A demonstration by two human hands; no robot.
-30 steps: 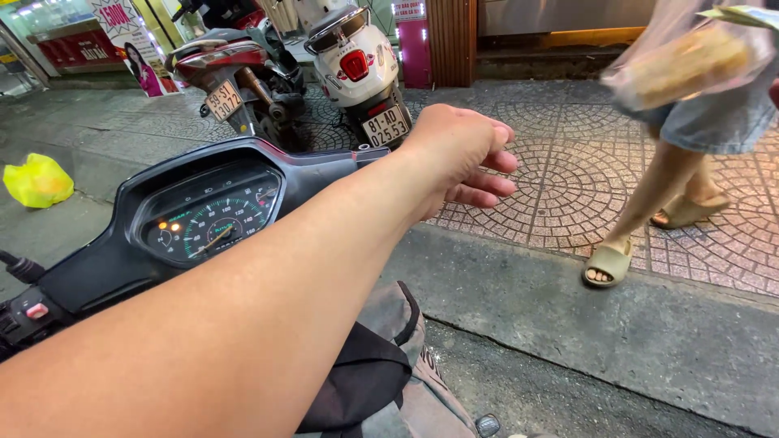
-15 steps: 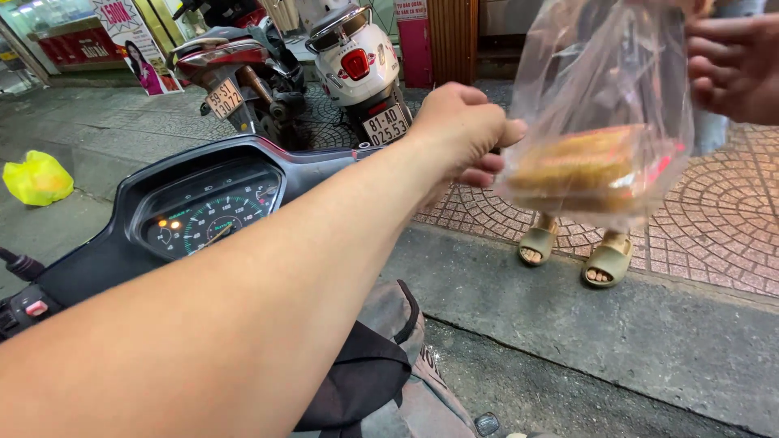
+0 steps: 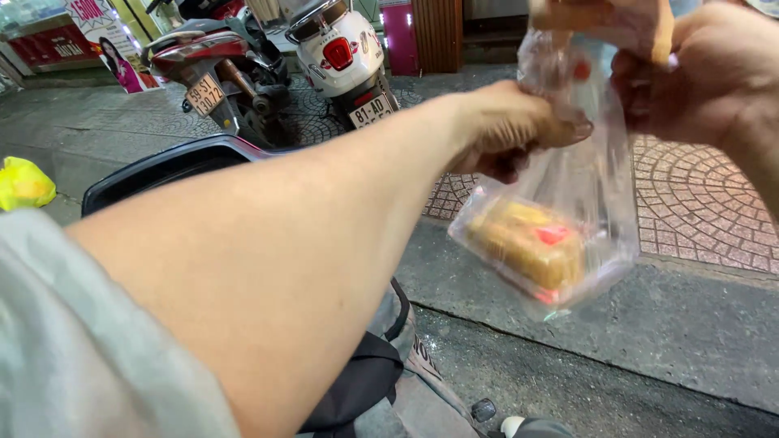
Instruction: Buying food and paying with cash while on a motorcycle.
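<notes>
Gripping a clear plastic bag point(image 3: 568, 186) — left hand point(image 3: 507, 130) fingers clamped on it, another person's hand point(image 3: 706, 73) holding its top.

One head camera looks down and forward along the outstretched left arm, close over the left hand point(image 3: 507, 130); kerb point(image 3: 649, 316) below it, parked scooters point(image 3: 341, 57) beyond. No second view.

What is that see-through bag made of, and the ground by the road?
The bag looks like thin, clear plastic: it crinkles, shines, and shows the yellowish food box inside. The pavement seems to be small reddish paving stones set in curved rows. The kerb looks like rough grey concrete.
</notes>
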